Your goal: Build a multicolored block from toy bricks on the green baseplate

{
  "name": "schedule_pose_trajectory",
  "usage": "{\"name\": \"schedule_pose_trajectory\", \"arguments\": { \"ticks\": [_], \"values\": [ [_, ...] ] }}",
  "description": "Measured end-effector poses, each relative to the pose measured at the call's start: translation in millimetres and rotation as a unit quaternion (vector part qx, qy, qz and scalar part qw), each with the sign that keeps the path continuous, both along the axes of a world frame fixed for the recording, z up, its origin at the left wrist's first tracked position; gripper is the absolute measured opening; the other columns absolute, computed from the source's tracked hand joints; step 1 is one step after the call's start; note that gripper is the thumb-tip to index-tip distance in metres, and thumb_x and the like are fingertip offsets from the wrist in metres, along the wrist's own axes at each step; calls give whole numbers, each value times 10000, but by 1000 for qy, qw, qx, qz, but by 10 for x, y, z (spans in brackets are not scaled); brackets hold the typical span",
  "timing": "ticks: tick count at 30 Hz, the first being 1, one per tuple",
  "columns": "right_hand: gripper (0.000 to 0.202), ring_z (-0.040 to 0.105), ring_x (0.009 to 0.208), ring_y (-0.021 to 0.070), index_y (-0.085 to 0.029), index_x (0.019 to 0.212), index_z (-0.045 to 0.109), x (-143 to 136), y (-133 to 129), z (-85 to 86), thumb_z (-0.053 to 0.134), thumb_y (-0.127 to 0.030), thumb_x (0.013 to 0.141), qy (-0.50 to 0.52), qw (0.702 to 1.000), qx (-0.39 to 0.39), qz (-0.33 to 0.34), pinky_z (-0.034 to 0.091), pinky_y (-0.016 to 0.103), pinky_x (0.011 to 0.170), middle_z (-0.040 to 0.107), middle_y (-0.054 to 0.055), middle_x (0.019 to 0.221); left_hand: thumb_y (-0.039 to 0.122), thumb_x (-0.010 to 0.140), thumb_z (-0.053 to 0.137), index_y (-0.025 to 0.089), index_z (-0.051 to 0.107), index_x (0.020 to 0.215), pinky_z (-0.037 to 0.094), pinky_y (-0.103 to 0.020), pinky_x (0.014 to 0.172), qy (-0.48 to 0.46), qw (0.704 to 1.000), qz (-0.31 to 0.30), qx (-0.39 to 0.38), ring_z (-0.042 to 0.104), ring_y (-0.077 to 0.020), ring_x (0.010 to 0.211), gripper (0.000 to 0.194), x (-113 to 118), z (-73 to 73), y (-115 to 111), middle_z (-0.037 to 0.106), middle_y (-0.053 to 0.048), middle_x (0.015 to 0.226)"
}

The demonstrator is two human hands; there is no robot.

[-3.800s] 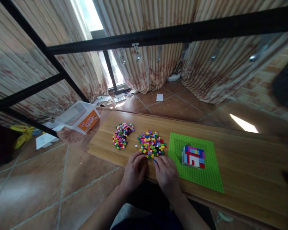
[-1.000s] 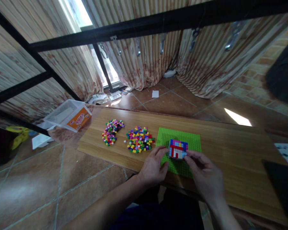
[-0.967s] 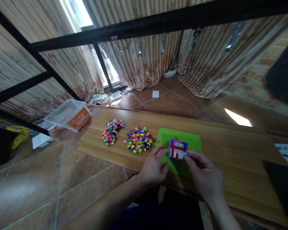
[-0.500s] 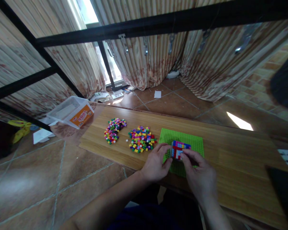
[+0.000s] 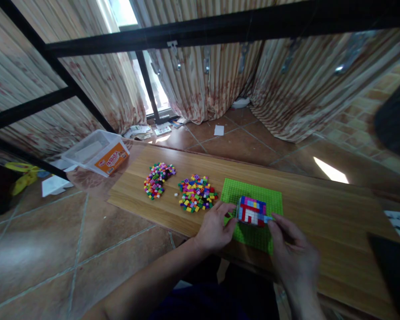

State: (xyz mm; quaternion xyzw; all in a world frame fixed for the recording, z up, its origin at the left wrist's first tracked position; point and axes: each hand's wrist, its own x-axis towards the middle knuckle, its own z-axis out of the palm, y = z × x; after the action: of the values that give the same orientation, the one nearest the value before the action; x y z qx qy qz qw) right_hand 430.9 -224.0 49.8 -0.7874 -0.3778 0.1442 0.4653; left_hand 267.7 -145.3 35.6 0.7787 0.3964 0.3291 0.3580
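Observation:
A boxy build of toy bricks point(image 5: 252, 210), with red, white, blue, pink and yellow on its top, stands on the green studded baseplate point(image 5: 231, 186). My left hand point(image 5: 215, 226) is closed on the build's left side, thumb and fingers against its edge. At the near right corner, my right hand point(image 5: 295, 251) pinches a small light blue brick point(image 5: 268, 219) between thumb and forefinger. This brick touches or almost touches the build; I cannot tell whether it is joined on.
Two piles of loose bricks, a nearer pile point(image 5: 197, 194) and a farther pile point(image 5: 158, 180), lie left of the baseplate on the wooden table point(image 5: 319, 222). One white brick point(image 5: 176, 194) sits between them. A clear plastic box point(image 5: 96, 153) with an orange label stands beyond the table's left end.
My right hand has moved right, from over the build's top to its right corner, uncovering more of the top. The light blue brick now shows in its fingers. My left hand stays put.

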Motion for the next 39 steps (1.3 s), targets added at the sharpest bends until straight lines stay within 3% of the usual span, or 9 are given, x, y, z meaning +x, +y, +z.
{"name": "schedule_pose_trajectory", "arguments": {
  "ticks": [14, 20, 23, 28, 32, 39],
  "values": [
    [417, 688, 869, 242, -201, 958, 721, -159, -139, 3, 605, -553, 767, 52, 998, -18, 37, 521, 347, 789, 746, 72, 948, 175, 822, 549, 195, 521, 1147, 538, -320, 768, 17, 1000, -10, -11, 608, -169, 832, 326, -95, -39, -75, 593, -62, 1027],
    [375, 685, 897, 237, -226, 934, 714, -540, -205, -212, 558, -545, 813, 30, 988, -46, 146, 525, 344, 770, 739, 58, 985, 117, 844, 501, 186, 576, 994, 496, -272, 748, 71, 996, 34, 31, 584, -159, 824, 181, -464, -140, -213, 597, -42, 885],
    [336, 679, 910, 214, -219, 961, 696, -728, -118, -323, 512, -487, 875, -6, 977, -23, 213, 516, 329, 794, 730, 59, 989, 107, 859, 482, 192, 582, 908, 474, -247, 708, 110, 988, 102, 35, 573, -149, 783, 141, -752, -187, -213, 586, -30, 833],
    [273, 658, 892, 179, -194, 1004, 663, -979, 183, -415, 453, -357, 941, -83, 954, 26, 288, 493, 304, 805, 710, 64, 964, 104, 846, 503, 198, 586, 1014, 483, -260, 757, 128, 976, 174, 30, 583, -152, 830, 210, -1071, -200, -90, 599, -39, 922],
    [274, 639, 884, 173, -188, 1016, 658, -1088, 386, -474, 420, -311, 959, -150, 936, 58, 312, 475, 296, 798, 697, 72, 963, 112, 839, 515, 198, 571, 1062, 492, -284, 830, 131, 975, 176, 29, 593, -165, 919, 245, -1112, -191, -1, 600, -48, 994],
    [276, 617, 906, 187, -175, 1019, 666, -1083, 521, -504, 439, -310, 937, -195, 944, 59, 259, 475, 297, 787, 670, 84, 985, 158, 850, 531, 208, 567, 1114, 497, -295, 833, 168, 971, 166, 34, 601, -175, 924, 271, -1055, -241, 21, 610, -49, 1001]
  ]
}}
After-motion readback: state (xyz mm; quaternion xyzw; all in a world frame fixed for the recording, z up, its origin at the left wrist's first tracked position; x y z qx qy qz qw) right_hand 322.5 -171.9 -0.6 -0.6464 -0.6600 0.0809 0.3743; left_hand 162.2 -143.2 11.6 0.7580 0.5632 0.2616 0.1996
